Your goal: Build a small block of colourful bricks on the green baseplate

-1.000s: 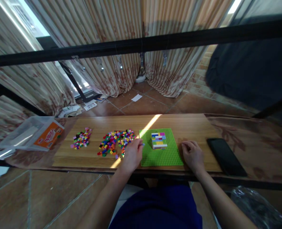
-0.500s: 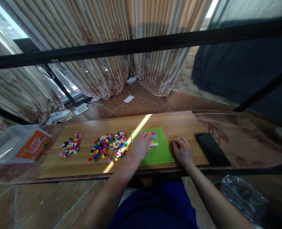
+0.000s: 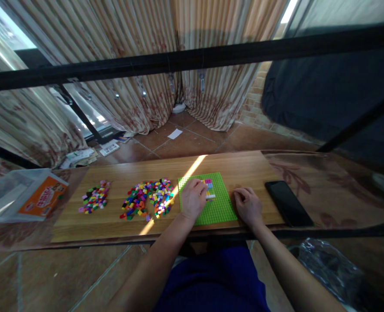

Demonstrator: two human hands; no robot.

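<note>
Overlapping the previously uncovered brick build (image 3: 210, 185); left hand (image 3: 193, 198)

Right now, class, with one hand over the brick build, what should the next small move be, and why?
Probably bring the right hand to the exposed right side of the brick build to steady it: the left hand covers its left side, while the right hand rests curled on the wooden board beside the green baseplate.

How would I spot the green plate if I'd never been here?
Start with the wooden board. Right of its middle, between the brick piles and the black phone, a flat plate lies partly hidden by the left hand. Unlike its neighbours, it is one broad, bright-green sheet covered in studs.
</note>
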